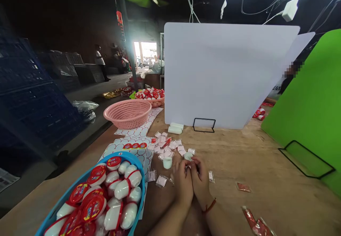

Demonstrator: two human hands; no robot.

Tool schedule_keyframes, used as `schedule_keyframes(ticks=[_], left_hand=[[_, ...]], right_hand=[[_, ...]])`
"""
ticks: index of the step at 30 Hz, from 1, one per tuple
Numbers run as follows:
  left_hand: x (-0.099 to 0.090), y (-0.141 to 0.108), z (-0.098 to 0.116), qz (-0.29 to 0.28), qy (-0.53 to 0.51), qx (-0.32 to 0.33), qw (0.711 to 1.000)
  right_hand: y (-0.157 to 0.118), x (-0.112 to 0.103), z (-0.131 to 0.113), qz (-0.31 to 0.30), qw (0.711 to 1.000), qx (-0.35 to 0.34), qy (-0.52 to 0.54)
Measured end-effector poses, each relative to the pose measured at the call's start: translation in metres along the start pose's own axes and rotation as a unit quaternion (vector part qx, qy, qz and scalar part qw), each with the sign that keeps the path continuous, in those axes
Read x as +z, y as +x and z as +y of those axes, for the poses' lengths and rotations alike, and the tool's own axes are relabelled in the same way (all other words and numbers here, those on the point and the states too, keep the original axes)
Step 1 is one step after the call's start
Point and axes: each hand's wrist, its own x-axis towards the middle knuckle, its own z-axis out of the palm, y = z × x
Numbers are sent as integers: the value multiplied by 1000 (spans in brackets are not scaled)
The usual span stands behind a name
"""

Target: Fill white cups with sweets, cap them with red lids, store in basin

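My left hand (182,179) and my right hand (200,177) are pressed side by side above the wooden table, fingers curled inward. What lies between their fingers is too small and hidden to make out. Just beyond the fingertips is a small pale round cup (188,156), partly covered by the right fingers. Another pale cup (167,162) stands left of the left hand. Small clear packets with pale contents (161,181) lie to the left, and a pile of similar packets (170,145) spreads out beyond. A red band circles the right wrist.
A blue basket (143,190) full of red-and-white containers stands at left. Behind are a pink basket (128,113), a white panel (229,76) and white rolls (175,129). Red packets (243,187) and a green panel (314,122) are at right. A distant person stands at left.
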Motion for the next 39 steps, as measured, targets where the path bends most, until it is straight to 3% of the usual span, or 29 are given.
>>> schedule_keyframes(ticks=[4,10,15,19,22,24,27,30,33,39], left_hand=[[-5,-1,9,38,-35,39,998],[-18,1,16,-13,-47,75,996],[-29,-12,26,1,-26,116,993],[-57,-57,32,-65,-15,142,988],[-95,-93,24,-149,-27,137,979],[-122,-106,17,-184,-19,92,978],[-155,-107,8,-230,11,42,972],[-173,-99,6,-281,30,29,959],[-181,-95,5,-343,66,22,937],[-181,-102,-5,-342,128,74,928]], right_hand=[[4,-8,-5,-17,999,-22,-46],[12,-25,-6,11,989,-21,-144],[11,-33,-17,4,969,-68,-237],[-7,-46,-38,-81,950,-140,-267],[-35,-61,-52,-185,923,-198,-274],[-55,-68,-58,-251,906,-213,-268],[-76,-71,-63,-309,897,-181,-260],[-81,-71,-62,-313,904,-132,-261],[-76,-73,-58,-284,921,-88,-252],[-69,-79,-52,-234,938,-5,-255]])
